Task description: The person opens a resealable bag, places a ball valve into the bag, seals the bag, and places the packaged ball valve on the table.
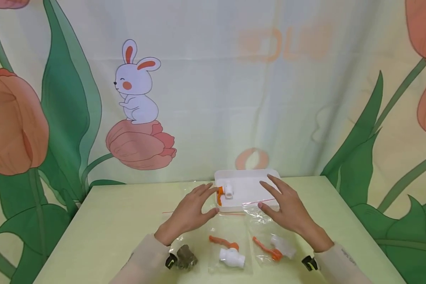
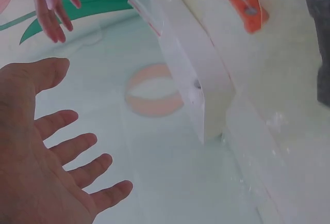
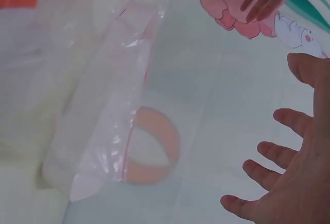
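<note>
Both hands are raised over the table with fingers spread, and neither holds anything. My left hand (image 1: 191, 212) is at the left front corner of a white tray (image 1: 250, 188), and my right hand (image 1: 290, 207) overlaps its right side in the head view. Inside the tray, at its left end, lies a white ball valve (image 1: 228, 190) with an orange handle. Nearer to me, a similar valve (image 1: 232, 258) lies in a clear zip bag, and another bagged valve (image 1: 284, 247) lies to its right. A dark grey pipe fitting (image 1: 186, 257) in clear plastic sits by the left wrist.
The pale green table (image 1: 103, 232) ends at a printed curtain (image 1: 206, 98) right behind the tray. The right-hand bag (image 3: 111, 110) stands up at its open-looking, red-lined end, overlapping the tray's front. Another clear bag spreads by the tray's left side.
</note>
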Demonstrator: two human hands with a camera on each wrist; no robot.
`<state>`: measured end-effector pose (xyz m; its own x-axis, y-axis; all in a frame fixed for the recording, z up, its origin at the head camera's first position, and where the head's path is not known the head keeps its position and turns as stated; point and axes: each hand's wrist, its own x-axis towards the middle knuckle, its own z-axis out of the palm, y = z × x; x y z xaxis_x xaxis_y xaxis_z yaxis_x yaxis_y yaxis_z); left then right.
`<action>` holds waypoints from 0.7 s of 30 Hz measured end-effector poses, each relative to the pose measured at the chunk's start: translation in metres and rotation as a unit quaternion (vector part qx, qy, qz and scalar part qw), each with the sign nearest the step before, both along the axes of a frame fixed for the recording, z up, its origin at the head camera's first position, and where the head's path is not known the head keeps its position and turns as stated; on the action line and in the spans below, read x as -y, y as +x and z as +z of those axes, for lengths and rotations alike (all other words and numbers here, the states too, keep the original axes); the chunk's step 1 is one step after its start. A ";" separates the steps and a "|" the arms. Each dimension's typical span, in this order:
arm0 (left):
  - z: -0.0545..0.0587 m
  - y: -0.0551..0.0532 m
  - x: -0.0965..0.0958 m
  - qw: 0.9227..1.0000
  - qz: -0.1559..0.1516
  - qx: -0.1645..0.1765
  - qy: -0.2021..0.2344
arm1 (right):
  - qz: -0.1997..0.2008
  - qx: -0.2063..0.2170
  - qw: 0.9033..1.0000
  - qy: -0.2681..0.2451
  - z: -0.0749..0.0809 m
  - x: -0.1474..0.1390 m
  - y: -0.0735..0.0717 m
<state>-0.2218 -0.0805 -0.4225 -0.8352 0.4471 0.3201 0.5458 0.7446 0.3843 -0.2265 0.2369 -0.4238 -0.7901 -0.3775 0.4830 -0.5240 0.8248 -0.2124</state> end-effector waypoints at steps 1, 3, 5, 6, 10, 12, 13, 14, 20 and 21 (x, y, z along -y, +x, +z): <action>0.001 0.000 0.003 1.000 0.002 -0.002 -0.005 | 0.006 -0.002 1.000 0.001 0.002 0.002 0.001; 0.003 -0.001 0.009 1.000 0.006 -0.003 -0.015 | 0.016 -0.004 1.000 0.004 0.006 0.007 0.004; 0.003 -0.003 0.014 1.000 0.013 -0.002 -0.028 | 0.024 -0.007 1.000 0.007 0.010 0.012 0.007; 0.003 -0.004 0.016 0.999 0.016 -0.002 -0.034 | 0.027 -0.007 1.000 0.007 0.012 0.014 0.008; 0.002 -0.008 0.022 0.998 0.029 0.000 -0.048 | 0.036 0.002 0.999 0.011 0.017 0.022 0.011; 0.001 -0.011 0.024 0.998 0.034 0.001 -0.050 | 0.040 0.008 0.999 0.013 0.018 0.025 0.013; 0.000 -0.013 0.025 0.998 0.036 0.003 -0.051 | 0.042 0.010 0.999 0.014 0.018 0.027 0.014; -0.001 -0.014 0.026 0.998 0.038 0.007 -0.054 | 0.043 0.013 0.999 0.016 0.018 0.029 0.014; -0.007 -0.026 0.027 0.996 0.043 0.032 -0.077 | 0.051 0.019 0.998 0.025 0.019 0.037 0.019; -0.008 -0.029 0.027 0.995 0.044 0.035 -0.082 | 0.052 0.021 0.998 0.029 0.018 0.038 0.019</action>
<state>-0.2504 -0.1071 -0.4301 -0.8915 0.4121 0.1884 0.4514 0.8442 0.2890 -0.2071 0.1992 -0.4053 -0.7642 -0.4844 0.4259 -0.5989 0.7781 -0.1895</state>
